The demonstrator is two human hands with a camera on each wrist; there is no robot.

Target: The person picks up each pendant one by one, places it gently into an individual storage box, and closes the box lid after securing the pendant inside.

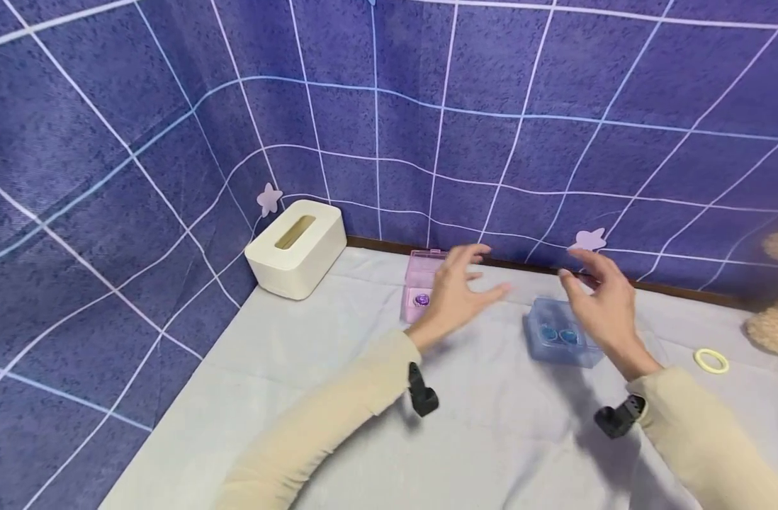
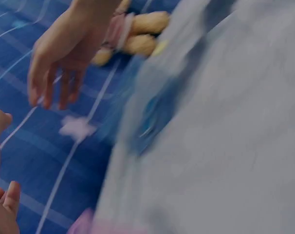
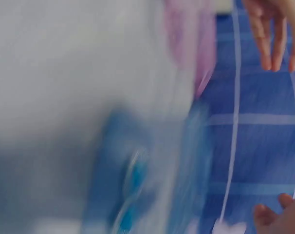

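My left hand (image 1: 454, 297) hovers beside an open pink plastic box (image 1: 424, 266), hiding its right part. In that box lies a small purple round piece (image 1: 421, 300) that looks like jewellery. My right hand (image 1: 607, 306) is held in the air over the right side of a translucent blue plastic box (image 1: 545, 350), whose lid is partly hidden. Inside it show two blue round pieces (image 1: 559, 335), their kind unclear. Both hands have fingers spread and hold nothing. The left wrist view shows the right hand (image 2: 64, 58) with fingers hanging loosely; the boxes are blurred in both wrist views.
A cream tissue box (image 1: 296, 248) stands at the back left corner. Right of the blue box lies a pale yellow ring (image 1: 711, 361), near a plush toy (image 1: 774, 329) at the edge of view. A blue gridded curtain (image 1: 389, 120) hangs behind the white-covered table (image 1: 491, 439).
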